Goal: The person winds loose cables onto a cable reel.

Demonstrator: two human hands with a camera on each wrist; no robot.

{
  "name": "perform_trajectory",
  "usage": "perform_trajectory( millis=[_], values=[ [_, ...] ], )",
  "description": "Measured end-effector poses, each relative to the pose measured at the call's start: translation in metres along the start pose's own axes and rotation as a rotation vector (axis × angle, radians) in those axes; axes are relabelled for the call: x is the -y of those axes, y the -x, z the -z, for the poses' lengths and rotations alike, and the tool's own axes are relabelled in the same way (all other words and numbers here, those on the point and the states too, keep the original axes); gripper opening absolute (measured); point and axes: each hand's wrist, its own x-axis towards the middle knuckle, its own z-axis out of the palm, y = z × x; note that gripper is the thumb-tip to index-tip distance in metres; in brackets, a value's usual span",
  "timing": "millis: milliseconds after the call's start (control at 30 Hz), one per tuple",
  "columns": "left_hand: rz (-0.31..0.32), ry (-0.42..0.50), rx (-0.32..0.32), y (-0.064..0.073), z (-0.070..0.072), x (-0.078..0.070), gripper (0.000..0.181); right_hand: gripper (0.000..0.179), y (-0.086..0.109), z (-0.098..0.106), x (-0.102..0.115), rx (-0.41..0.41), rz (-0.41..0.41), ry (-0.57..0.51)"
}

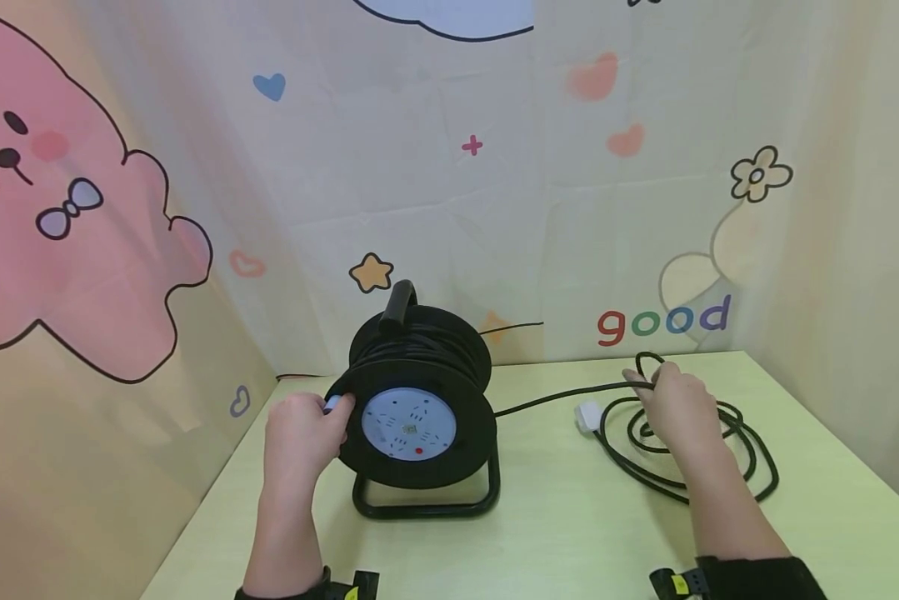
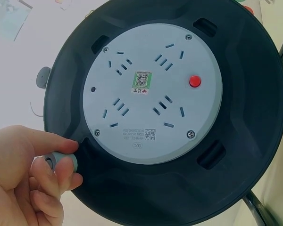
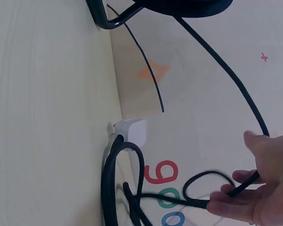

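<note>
A black cable reel stands on a tubular frame, with a pale blue socket panel on its front face. My left hand grips the small grey-blue crank knob at the reel's left rim, thumb and fingers round it. From the reel's right side the black cable runs to my right hand. In the right wrist view, the cable crosses the palm, with the fingers loosely curled round it. Loose loops of cable lie beneath that hand, ending in a white plug.
The pale table carries the reel left of middle and the cable loops at right. A printed curtain hangs behind it. A thin dark line shows behind the reel. The reel's carrying handle sticks up on top.
</note>
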Motion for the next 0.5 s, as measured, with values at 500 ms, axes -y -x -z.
perform_trajectory(
  millis=[500],
  values=[
    [0.011, 0.004, 0.016, 0.0, 0.001, 0.001, 0.046, 0.056, -0.01, 0.011, -0.039, 0.041, -0.022, -0.335]
  ],
)
